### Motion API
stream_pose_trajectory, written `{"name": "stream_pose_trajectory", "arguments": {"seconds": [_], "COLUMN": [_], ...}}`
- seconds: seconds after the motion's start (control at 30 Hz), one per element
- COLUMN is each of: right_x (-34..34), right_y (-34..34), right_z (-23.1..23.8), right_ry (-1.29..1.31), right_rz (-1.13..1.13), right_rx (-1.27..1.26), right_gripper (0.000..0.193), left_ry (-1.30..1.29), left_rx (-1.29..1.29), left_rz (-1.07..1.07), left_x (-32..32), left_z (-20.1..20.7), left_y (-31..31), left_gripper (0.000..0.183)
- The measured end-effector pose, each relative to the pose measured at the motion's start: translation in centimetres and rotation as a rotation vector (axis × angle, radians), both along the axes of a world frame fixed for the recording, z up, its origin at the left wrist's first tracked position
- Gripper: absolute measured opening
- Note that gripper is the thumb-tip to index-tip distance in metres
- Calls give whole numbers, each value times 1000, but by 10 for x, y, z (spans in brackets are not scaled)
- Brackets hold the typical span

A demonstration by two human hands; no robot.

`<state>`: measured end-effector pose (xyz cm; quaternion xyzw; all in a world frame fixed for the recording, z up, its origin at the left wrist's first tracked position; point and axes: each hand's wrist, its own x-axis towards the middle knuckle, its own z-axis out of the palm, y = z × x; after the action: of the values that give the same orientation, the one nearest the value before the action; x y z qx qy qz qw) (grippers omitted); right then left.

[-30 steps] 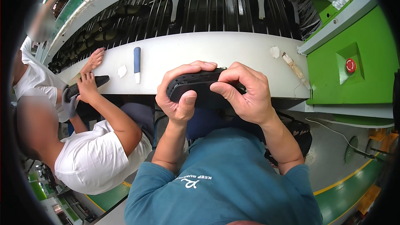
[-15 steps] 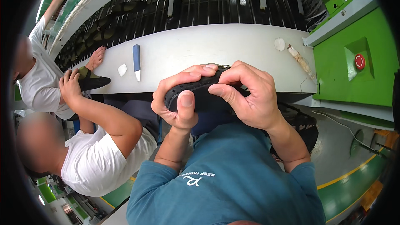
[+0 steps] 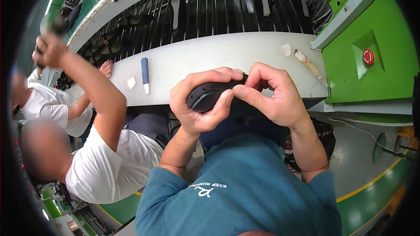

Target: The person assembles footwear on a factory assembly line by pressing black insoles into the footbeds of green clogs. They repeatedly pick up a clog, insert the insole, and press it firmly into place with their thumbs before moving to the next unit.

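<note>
A black shoe (image 3: 204, 98), its rounded end facing left, is held up in front of my chest, just off the table's near edge. My left hand (image 3: 191, 116) wraps round it, fingers over the far side and thumb along the near side. At the shoe's right part, my right hand (image 3: 282, 102) is closed in a pinch, thumb against forefinger. Whatever is between those fingertips is too small or hidden to make out. Much of the shoe is covered by both hands.
On the white table (image 3: 188, 61) lie a blue-handled knife (image 3: 145, 72), a white scrap (image 3: 131, 82), a round white piece (image 3: 285, 50) and a thread-wrapped stick (image 3: 310, 67). Beyond runs a roller conveyor (image 3: 205, 8) with footwear. A co-worker (image 3: 118, 161) sits at left; a green machine (image 3: 372, 26) stands right.
The shoe has turned and shifted slightly right in my left hand. My right thumb and forefinger have come together in a pinch. The co-worker's arm has swung up and away with a shoe.
</note>
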<state>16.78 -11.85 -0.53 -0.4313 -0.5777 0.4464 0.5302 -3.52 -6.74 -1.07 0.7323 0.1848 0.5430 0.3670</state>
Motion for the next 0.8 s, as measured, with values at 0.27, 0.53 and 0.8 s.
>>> {"name": "stream_pose_trajectory", "arguments": {"seconds": [0.27, 0.53, 0.8], "right_x": [10, 14, 19], "right_y": [-15, -23, -19], "right_z": [-15, -29, -44], "right_ry": [76, 149, 255], "right_rz": [-73, -115, -101], "right_rx": [28, 43, 44], "right_gripper": [31, 32, 29], "left_ry": [82, 152, 236], "left_rx": [44, 21, 108], "left_rz": [-84, -112, -173], "left_x": [13, 23, 26], "left_z": [16, 29, 34], "left_y": [8, 4, 17], "left_gripper": [33, 32, 39]}}
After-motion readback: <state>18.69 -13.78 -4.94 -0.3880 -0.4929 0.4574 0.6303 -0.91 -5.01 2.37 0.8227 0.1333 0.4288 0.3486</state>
